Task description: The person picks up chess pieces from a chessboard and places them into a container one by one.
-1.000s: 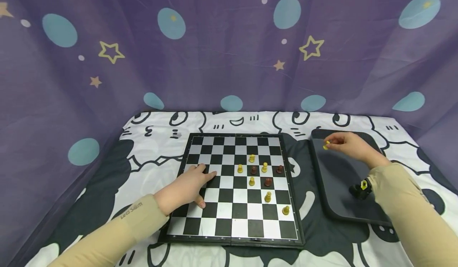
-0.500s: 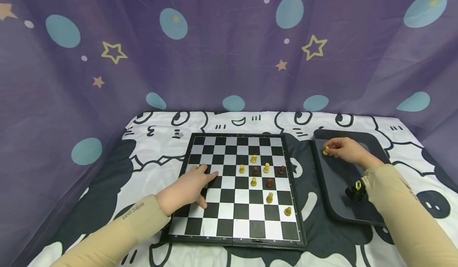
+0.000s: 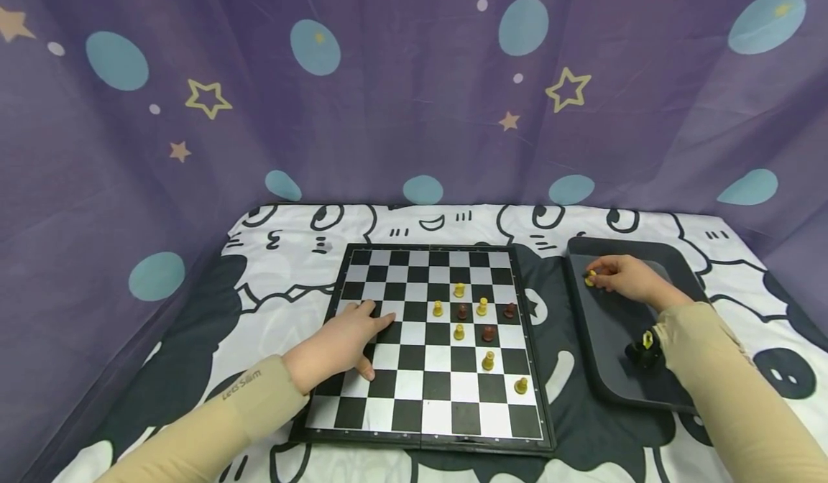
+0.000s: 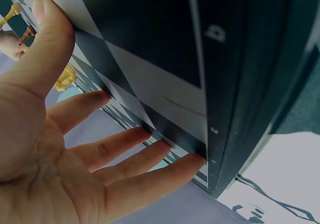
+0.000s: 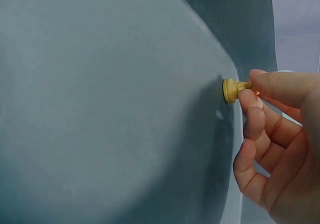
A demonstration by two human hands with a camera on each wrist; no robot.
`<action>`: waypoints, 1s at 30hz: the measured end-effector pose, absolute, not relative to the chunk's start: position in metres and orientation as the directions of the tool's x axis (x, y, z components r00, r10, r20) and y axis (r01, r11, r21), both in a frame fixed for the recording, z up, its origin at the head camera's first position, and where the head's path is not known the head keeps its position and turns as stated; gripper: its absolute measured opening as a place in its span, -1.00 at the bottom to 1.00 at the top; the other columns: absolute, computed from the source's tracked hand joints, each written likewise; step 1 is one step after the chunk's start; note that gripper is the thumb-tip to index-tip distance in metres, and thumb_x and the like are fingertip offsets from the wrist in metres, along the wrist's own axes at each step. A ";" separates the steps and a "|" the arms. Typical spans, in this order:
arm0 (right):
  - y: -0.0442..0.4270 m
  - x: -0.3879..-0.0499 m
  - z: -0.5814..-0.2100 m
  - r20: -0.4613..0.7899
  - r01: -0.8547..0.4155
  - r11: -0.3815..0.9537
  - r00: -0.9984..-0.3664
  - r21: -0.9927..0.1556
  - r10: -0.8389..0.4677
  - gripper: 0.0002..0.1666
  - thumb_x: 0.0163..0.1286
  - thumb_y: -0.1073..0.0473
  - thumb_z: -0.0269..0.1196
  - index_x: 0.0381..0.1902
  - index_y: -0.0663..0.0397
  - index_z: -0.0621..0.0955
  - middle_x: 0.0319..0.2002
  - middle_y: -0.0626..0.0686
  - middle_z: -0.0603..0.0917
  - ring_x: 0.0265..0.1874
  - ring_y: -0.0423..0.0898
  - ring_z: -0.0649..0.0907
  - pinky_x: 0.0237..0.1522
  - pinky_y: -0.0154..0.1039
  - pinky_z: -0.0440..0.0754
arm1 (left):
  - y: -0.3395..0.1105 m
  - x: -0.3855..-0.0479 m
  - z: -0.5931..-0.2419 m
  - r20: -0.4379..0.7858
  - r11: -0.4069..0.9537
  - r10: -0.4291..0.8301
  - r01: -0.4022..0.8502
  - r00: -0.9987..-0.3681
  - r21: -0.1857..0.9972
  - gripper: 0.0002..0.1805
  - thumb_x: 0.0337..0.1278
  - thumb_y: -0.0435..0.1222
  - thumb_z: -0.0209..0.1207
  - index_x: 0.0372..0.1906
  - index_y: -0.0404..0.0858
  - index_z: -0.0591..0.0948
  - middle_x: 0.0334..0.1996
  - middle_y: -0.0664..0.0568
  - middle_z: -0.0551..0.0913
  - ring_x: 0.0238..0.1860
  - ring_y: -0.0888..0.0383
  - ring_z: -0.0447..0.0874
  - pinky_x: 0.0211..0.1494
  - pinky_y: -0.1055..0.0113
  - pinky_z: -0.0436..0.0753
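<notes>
My left hand (image 3: 343, 339) rests on the left part of a black-and-white chessboard (image 3: 436, 416), its fingers spread. In the left wrist view the fingertips (image 4: 199, 160) touch the squares near the lettered edge. Over a dark grey tray (image 3: 608, 353), my right hand (image 3: 626, 279) pinches a yellow chess piece (image 5: 231, 90) between thumb and fingers. The piece is tilted on its side with its round base showing, its top hidden by the fingers. Several yellow chess pieces (image 3: 488, 360) and 3 dark red ones, including one red piece (image 3: 488, 333), stand on the board's right half.
A cartoon-print cloth (image 3: 291, 267) in black and white covers the table. The tray stands right of the board, with a strip of cloth between them. A purple curtain (image 3: 388, 123) with stars and blue ovals hangs behind.
The right hand has moved slightly lower in the tray's far left area, still pinching the yellow piece. My left hand stays in place on the board. The head view shifted a little.
</notes>
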State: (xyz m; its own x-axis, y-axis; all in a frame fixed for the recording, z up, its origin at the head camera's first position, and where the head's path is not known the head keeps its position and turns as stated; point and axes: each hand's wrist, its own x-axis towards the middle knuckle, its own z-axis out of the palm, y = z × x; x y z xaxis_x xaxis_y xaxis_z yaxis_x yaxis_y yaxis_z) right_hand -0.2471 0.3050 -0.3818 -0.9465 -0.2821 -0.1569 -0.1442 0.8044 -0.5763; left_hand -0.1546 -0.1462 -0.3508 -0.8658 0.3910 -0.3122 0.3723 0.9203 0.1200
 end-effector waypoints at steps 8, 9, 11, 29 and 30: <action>0.309 -0.244 -0.377 -0.126 -0.170 0.807 -0.949 -0.565 -0.288 -0.60 0.34 0.18 0.19 0.01 0.39 0.53 -0.37 0.10 0.69 -0.43 -0.15 0.56 -0.42 -0.26 0.50 | -0.146 -0.155 -0.351 -0.309 0.915 0.403 0.386 -0.861 0.118 0.06 -0.59 -0.09 0.51 0.33 -0.20 0.40 0.18 -0.31 0.40 0.15 -0.26 0.39 0.20 -0.04 0.48; 0.310 -0.243 -0.376 -0.123 -0.173 0.807 -0.949 -0.564 -0.289 -0.60 0.34 0.18 0.19 0.01 0.39 0.54 -0.37 0.10 0.70 -0.43 -0.15 0.57 -0.41 -0.26 0.51 | -0.146 -0.155 -0.351 -0.312 0.915 0.403 0.385 -0.860 0.120 0.06 -0.58 -0.09 0.51 0.33 -0.20 0.40 0.19 -0.32 0.39 0.16 -0.27 0.38 0.20 -0.05 0.48; 0.311 -0.242 -0.374 -0.123 -0.173 0.810 -0.950 -0.560 -0.288 -0.61 0.34 0.19 0.18 0.02 0.38 0.54 -0.35 0.11 0.70 -0.40 -0.14 0.59 -0.39 -0.25 0.53 | -0.146 -0.155 -0.351 -0.319 0.915 0.403 0.384 -0.858 0.123 0.06 -0.58 -0.08 0.50 0.33 -0.21 0.40 0.21 -0.33 0.37 0.18 -0.29 0.36 0.21 -0.06 0.47; 0.304 -0.233 -0.354 -0.081 -0.209 0.838 -0.954 -0.504 -0.287 -0.59 0.37 0.14 0.16 0.07 0.29 0.54 -0.32 0.08 0.68 -0.41 -0.16 0.57 -0.39 -0.24 0.50 | -0.146 -0.152 -0.348 -0.314 0.913 0.407 0.392 -0.858 0.114 0.05 -0.56 -0.09 0.50 0.32 -0.21 0.41 0.15 -0.31 0.41 0.12 -0.26 0.40 0.15 -0.03 0.52; 0.302 -0.233 -0.352 -0.071 -0.219 0.839 -0.954 -0.499 -0.292 -0.60 0.36 0.14 0.16 0.07 0.28 0.54 -0.32 0.08 0.69 -0.41 -0.16 0.57 -0.39 -0.23 0.50 | -0.146 -0.152 -0.348 -0.314 0.914 0.405 0.390 -0.859 0.111 0.05 -0.56 -0.09 0.50 0.33 -0.20 0.40 0.15 -0.30 0.41 0.12 -0.26 0.40 0.15 -0.03 0.52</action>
